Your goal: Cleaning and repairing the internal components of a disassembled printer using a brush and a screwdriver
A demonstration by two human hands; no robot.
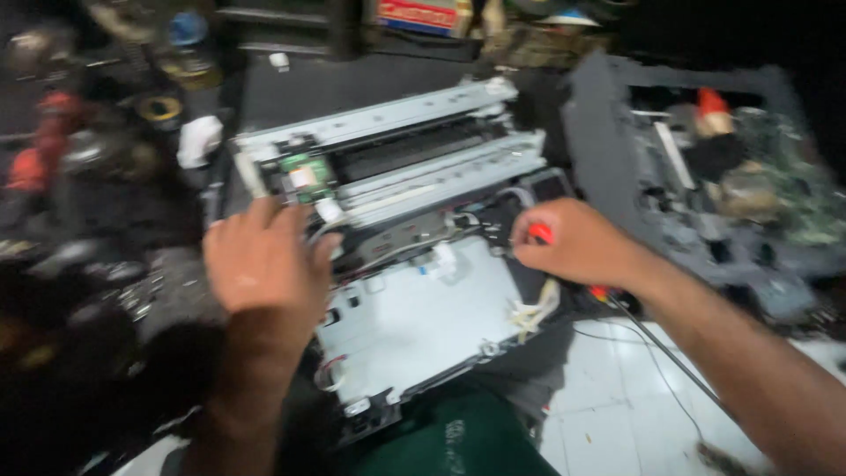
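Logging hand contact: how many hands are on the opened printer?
2. Left hand rests on the printer chassis near the green circuit board; right hand grips a red-handled tool at its right side.

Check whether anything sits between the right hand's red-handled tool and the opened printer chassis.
Nothing visible does. The right hand grips the red-handled tool right at the opened printer chassis, among its white wires; the tip is blurred. The left hand rests on the frame.
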